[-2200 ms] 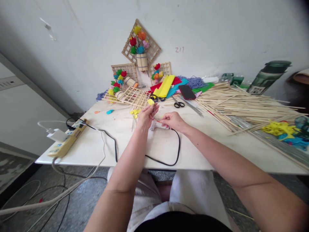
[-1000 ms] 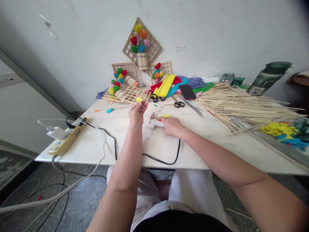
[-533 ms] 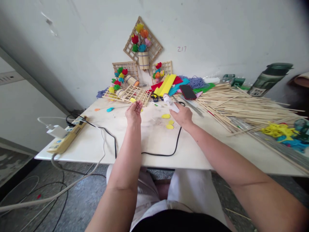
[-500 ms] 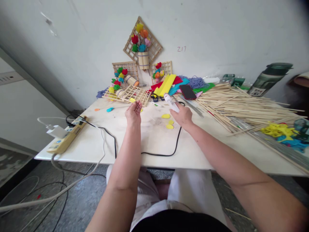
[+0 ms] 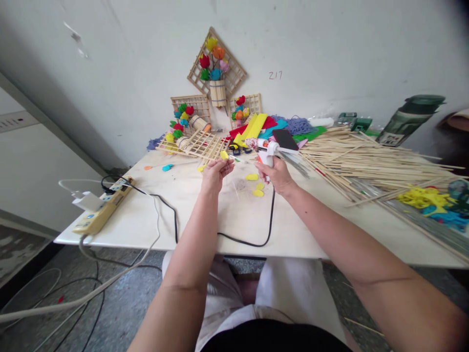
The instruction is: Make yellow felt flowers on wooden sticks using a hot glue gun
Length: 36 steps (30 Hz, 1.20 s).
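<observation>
My right hand is wrapped round the handle of a white glue gun, whose nozzle points left. Left of it, my left hand pinches a small yellow petal, which shows above the fingertips. A thin strand hangs beside that hand. Between and below the hands, several yellow felt pieces lie on the white table. A black cord runs from the gun across the tabletop. Behind my left hand lies a stick lattice with felt flowers beside it.
A power strip sits at the left edge. At the back are flower-decorated lattices, felt sheets, scissors and a phone. Many wooden sticks, a green bottle and felt scraps lie right.
My left hand has moved right with the yellow petal. The glue gun has turned from pointing forward to pointing left, and its body now shows from the side.
</observation>
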Available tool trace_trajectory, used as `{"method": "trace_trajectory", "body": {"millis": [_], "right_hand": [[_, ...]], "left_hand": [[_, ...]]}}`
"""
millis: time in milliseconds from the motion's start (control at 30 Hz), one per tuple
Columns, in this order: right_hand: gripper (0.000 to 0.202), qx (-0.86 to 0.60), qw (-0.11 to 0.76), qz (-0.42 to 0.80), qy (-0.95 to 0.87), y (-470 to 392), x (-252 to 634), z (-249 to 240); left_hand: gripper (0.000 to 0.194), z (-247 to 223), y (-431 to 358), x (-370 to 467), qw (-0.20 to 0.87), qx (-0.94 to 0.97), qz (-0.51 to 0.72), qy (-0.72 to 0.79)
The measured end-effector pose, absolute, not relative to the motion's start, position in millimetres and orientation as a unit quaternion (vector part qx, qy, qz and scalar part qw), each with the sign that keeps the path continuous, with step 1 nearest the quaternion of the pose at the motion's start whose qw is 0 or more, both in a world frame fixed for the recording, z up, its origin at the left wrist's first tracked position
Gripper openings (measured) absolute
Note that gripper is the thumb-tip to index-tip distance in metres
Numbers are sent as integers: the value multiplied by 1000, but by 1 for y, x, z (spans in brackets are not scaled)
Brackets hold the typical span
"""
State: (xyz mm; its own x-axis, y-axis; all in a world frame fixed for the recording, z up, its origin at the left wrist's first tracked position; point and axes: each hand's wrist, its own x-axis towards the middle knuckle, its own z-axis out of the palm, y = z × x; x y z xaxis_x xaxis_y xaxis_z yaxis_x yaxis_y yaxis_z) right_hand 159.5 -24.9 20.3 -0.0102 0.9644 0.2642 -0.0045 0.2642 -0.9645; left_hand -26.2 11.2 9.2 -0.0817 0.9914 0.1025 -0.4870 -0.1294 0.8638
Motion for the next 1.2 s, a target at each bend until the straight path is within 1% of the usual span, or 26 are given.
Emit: {"method": "trace_trajectory", "body": {"millis": [100,267,367,433,600,1000,1200], "right_hand": [[30,-401,536,471,-574,-27,161,21],[35,-366,513,483,-607,-30,163,22],[39,-370,489,485,-624,-32,163,23],[39,-379,480,490,-621,-32,163,23],[38,-389,476,504,-607,-32,162,22],[41,-417,466,489,-608,-33,162,24],[40,-418,461,493,-607,-34,162,24]], "left_hand": [[11,8,11,-26,575,396,629,342],[16,5,10,-24,580,417,610,344],[18,4,10,-24,581,418,607,345],[19,4,10,-24,584,419,606,340],[19,4,10,-23,588,419,606,334],[21,6,9,-23,582,426,601,343],[20,5,8,-22,585,422,608,332]]}}
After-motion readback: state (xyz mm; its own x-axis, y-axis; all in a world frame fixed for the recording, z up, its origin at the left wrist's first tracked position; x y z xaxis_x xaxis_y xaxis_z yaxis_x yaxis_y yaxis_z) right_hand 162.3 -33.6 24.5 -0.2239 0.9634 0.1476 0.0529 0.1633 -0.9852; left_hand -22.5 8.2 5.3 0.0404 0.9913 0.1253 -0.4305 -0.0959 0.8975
